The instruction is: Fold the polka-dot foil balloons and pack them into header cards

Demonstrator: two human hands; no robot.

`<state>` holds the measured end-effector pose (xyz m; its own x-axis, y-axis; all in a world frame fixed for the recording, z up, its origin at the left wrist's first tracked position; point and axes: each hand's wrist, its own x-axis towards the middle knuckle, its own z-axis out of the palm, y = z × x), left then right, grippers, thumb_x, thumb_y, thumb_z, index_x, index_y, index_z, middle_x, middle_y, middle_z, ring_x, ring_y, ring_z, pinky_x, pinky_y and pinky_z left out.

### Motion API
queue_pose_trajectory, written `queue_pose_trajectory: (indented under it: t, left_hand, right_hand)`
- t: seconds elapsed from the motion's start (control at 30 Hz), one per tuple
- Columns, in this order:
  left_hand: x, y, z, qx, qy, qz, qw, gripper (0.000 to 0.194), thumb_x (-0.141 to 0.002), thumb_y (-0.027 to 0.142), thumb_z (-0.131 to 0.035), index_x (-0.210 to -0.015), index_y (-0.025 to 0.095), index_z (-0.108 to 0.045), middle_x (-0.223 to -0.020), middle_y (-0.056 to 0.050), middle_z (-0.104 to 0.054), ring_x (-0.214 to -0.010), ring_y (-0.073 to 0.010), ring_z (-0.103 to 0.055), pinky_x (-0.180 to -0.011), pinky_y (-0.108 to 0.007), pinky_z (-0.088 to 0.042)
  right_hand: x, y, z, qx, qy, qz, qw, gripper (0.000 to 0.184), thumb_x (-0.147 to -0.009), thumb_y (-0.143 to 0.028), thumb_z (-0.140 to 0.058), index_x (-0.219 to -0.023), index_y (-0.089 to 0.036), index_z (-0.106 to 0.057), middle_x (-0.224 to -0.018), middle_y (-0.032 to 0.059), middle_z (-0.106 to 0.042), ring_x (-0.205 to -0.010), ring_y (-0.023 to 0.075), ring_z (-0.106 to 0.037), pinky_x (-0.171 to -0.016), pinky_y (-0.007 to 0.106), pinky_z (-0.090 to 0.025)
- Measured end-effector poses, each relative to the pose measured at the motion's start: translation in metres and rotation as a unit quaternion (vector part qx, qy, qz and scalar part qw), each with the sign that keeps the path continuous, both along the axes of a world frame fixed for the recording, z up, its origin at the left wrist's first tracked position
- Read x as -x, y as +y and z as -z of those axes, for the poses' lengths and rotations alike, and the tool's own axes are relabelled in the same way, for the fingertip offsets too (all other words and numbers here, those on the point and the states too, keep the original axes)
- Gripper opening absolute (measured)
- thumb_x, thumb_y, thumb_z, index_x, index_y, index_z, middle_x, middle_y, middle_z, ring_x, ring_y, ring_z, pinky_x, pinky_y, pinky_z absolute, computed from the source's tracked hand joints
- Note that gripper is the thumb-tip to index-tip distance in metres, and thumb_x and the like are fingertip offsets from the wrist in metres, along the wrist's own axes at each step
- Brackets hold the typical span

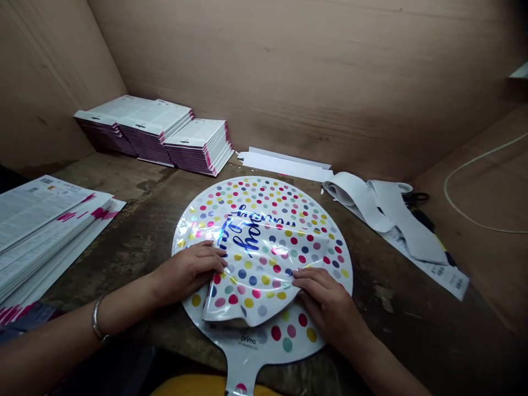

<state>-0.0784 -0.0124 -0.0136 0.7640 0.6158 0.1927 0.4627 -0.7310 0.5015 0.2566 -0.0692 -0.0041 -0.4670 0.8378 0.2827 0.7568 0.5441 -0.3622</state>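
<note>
A round, flat foil balloon [289,333] with coloured polka dots, a printed brand word and a neck toward me lies on the table. Folded dotted foil [264,297] with blue lettering lies over its middle; I cannot tell if it is a second balloon. My left hand [198,269] rests on the fold's left side, fingers stretched out and pressed onto the foil, thumb hidden. At the fold's right edge, my right hand [324,297] has its fingers on top and the thumb lower down, closed on the foil.
Stacks of printed white packets [181,137] stand at the back left. More packets [45,220] are piled at the left. A paper strip [284,162] lies by the back wall [289,71]. Curled label rolls [383,214] and dark-handled scissors [418,198] are at the right.
</note>
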Motion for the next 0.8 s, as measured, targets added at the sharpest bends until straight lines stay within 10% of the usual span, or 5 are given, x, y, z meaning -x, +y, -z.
queue_pose_trajectory:
  t: [0.4,0.6,0.8]
  left_hand:
    - [-0.003,-0.002,-0.002,0.022,0.013,-0.037,0.999,0.019,-0.088,0.015,-0.043,-0.093,0.025,-0.058,-0.111,0.002,-0.066,-0.113,-0.0164,-0.056,-0.109,-0.043,-0.025]
    - [-0.002,-0.002,-0.001,0.04,-0.005,-0.054,0.998,0.02,-0.084,0.011,-0.043,-0.092,0.023,-0.057,-0.106,0.001,-0.068,-0.11,-0.0164,-0.058,-0.109,-0.042,-0.025]
    - [-0.001,-0.003,-0.003,0.06,-0.026,-0.072,0.995,0.023,-0.08,0.009,-0.046,-0.093,0.023,-0.058,-0.103,0.001,-0.068,-0.105,-0.0171,-0.06,-0.107,-0.043,-0.025]
  right_hand:
    - [-0.018,0.012,0.002,-0.108,-0.114,0.125,0.98,0.025,-0.082,-0.012,-0.045,-0.095,-0.011,-0.067,-0.111,0.015,-0.063,-0.109,0.0291,-0.053,-0.096,0.048,-0.045]
    - [-0.006,-0.015,-0.014,0.076,-0.122,-0.041,0.989,0.075,-0.076,-0.015,-0.048,-0.145,-0.013,-0.018,-0.151,0.0101,-0.022,-0.139,0.0252,-0.018,-0.107,0.044,-0.035]
    - [0.013,0.006,-0.004,0.097,-0.007,-0.06,0.993,0.055,-0.074,-0.011,-0.051,-0.128,-0.02,-0.049,-0.13,0.0076,-0.054,-0.126,0.0247,-0.042,-0.103,0.046,-0.039]
